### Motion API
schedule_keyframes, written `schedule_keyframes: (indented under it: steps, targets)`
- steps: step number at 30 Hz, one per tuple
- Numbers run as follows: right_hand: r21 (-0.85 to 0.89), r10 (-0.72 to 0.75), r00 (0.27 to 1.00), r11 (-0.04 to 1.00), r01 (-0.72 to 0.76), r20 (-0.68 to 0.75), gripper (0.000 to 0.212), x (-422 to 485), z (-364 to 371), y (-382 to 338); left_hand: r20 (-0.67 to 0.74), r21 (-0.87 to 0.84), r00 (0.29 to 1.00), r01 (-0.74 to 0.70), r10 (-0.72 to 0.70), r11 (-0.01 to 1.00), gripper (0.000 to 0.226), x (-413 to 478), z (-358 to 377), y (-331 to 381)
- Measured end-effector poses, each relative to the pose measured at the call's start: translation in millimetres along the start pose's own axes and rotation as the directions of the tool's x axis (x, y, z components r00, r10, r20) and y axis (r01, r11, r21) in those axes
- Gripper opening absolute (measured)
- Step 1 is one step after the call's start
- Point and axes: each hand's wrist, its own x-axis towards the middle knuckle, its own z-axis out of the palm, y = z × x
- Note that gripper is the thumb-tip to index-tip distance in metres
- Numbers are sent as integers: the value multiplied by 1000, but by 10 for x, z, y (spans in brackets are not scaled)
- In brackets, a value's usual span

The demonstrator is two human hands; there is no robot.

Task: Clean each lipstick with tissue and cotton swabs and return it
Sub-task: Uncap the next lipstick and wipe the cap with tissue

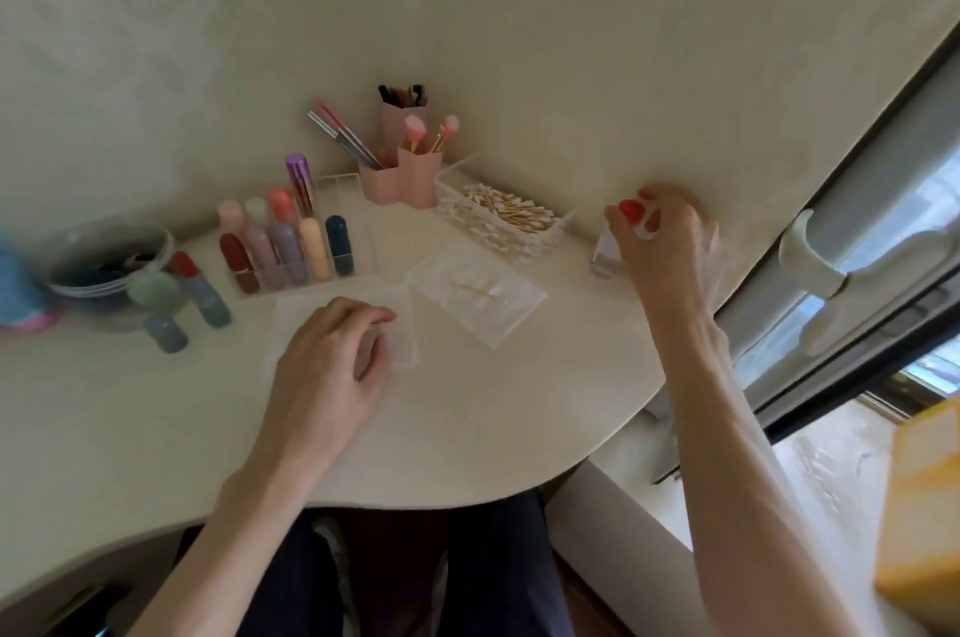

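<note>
The right hand (670, 241) grips the top of a small clear bottle (607, 254) (blurred) standing by the wall, near the table's (467, 428) right edge. The left hand (332, 355) rests on a tissue (405, 324), fingers loosely curled and holding nothing. Beyond it, lipsticks (291, 246) stand upright, caps up, in a clear organizer (358, 241). Open tabletop runs from the left hand to the curved near edge.

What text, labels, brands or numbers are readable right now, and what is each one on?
None readable.
lipsticks: no lettering visible through the blur.
clear bottle gripped by the right hand: label, if any, too blurred.
yellow box: blurred, nothing legible.
</note>
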Motion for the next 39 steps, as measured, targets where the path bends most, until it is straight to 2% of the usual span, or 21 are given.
schedule_keyframes:
  steps: [5, 10, 12, 14, 18, 21, 24, 26, 30, 39]
  targets:
    - [90, -29, 996, 995, 36, -82, 36, -28, 38, -220, -69, -126, 996, 43, -52, 991, 29, -20, -74, 11]
    - [194, -133, 991, 972, 133, -14, 24, -113, 133, -762, -93, -139, 994, 38, -51, 990, 26, -124, -225, -88]
    - [260, -204, 976, 949, 178, 75, 18, -219, 255, -992, -113, -135, 991, 50, -65, 990, 25, -171, -307, -170]
    - [330, -282, 942, 920, 211, 183, 15, -364, 398, -1223, -129, -120, 989, 51, -67, 991, 25, -225, -396, -255]
    - [486, -447, 828, 836, 253, 338, 16, -766, 641, -1700, -150, -92, 984, 87, -101, 992, 23, -337, -567, -430]
    - [564, -509, 742, 797, 215, 436, 21, -1060, 788, -2040, -173, -69, 971, 153, -163, 986, 20, -416, -688, -556]
    - [560, -520, 660, 809, 178, 542, 33, -1317, 917, -2317, -192, -66, 956, 214, -223, 975, 21, -487, -800, -659]
    - [528, -487, 658, 835, 157, 575, 39, -1437, 1016, -2460, -208, -64, 947, 235, -243, 970, 21, -524, -854, -708]
    - [441, -406, 701, 886, 144, 586, 44, -1537, 1183, -2605, -250, -59, 936, 240, -247, 969, 21, -585, -916, -775]
    - [388, -368, 738, 909, 156, 566, 32, -1496, 1120, -2457, -284, -88, 918, 262, -276, 961, 21, -570, -941, -835]
